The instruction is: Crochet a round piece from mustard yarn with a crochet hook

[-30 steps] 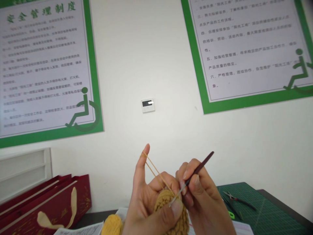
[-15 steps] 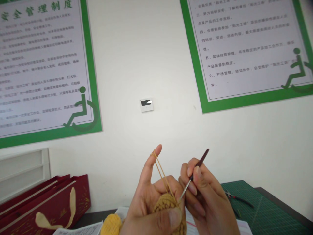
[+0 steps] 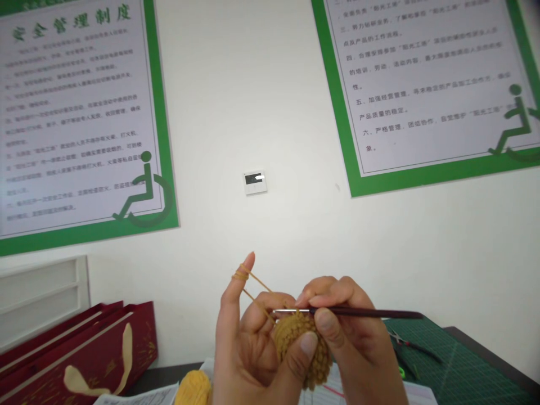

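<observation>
My left hand (image 3: 253,337) pinches a mustard-coloured crocheted piece (image 3: 310,365) between thumb and fingers. Its index finger points up, with yarn (image 3: 258,279) wound around it and running down to the piece. In my right hand (image 3: 350,320) is a crochet hook (image 3: 371,312) with a dark handle and a metal shaft. The hook lies nearly level across the top edge of the piece, its tip pointing left near the yarn. Whether a loop is on the shaft is too small to tell.
A ball of yellow yarn (image 3: 193,388) sits on papers (image 3: 139,396) at the lower left, beside a dark red gift bag (image 3: 97,351). On the right, pliers (image 3: 415,345) rest on a green cutting mat (image 3: 459,365). Behind is a wall with two posters (image 3: 76,129).
The hook has swung from steeply slanted to nearly level, its tip now pointing left. My left index finger has shifted left, and more of the crocheted piece shows.
</observation>
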Demonstrator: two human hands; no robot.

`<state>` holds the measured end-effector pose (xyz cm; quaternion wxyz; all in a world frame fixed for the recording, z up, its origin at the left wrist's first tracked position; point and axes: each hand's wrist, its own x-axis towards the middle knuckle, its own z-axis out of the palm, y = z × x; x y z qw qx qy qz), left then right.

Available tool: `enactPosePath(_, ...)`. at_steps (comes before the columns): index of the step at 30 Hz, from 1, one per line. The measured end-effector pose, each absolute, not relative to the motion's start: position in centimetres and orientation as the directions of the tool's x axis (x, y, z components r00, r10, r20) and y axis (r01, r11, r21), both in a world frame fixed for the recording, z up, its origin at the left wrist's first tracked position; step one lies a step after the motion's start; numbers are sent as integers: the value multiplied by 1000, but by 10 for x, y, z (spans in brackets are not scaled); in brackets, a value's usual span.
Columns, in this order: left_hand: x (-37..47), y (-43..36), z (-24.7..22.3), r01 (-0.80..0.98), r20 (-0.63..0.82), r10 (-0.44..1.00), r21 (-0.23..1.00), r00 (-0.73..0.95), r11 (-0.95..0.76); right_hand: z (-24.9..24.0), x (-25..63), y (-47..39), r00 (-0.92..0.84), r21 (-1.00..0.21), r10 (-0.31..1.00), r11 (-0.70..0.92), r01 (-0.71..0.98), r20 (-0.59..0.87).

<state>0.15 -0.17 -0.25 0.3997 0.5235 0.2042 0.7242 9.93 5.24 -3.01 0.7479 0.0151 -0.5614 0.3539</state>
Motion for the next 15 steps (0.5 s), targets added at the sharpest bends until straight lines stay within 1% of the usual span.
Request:
enactPosePath(3,3,-1,-3,-361,607,777,696,-164,-620,-32,101,53,134,-338,461,791,-509,877)
enactPosePath(6,5,-1,-3,-335,621,760,687,-192,-645,-31,100,51,152,-340,484,772,-537,862)
enactPosePath(10,5,-1,-2,-256,653,729,683,-206,-684,-29,98,47,121,-370,509,749,-549,852)
enactPosePath(13,6,-2,0,-218,670,713,679,-207,-701,-27,98,46,100,-358,480,762,-540,872)
enactPosePath(15,6,-3,0,-230,670,714,676,-205,-700,-26,99,47,121,-321,438,794,-516,891)
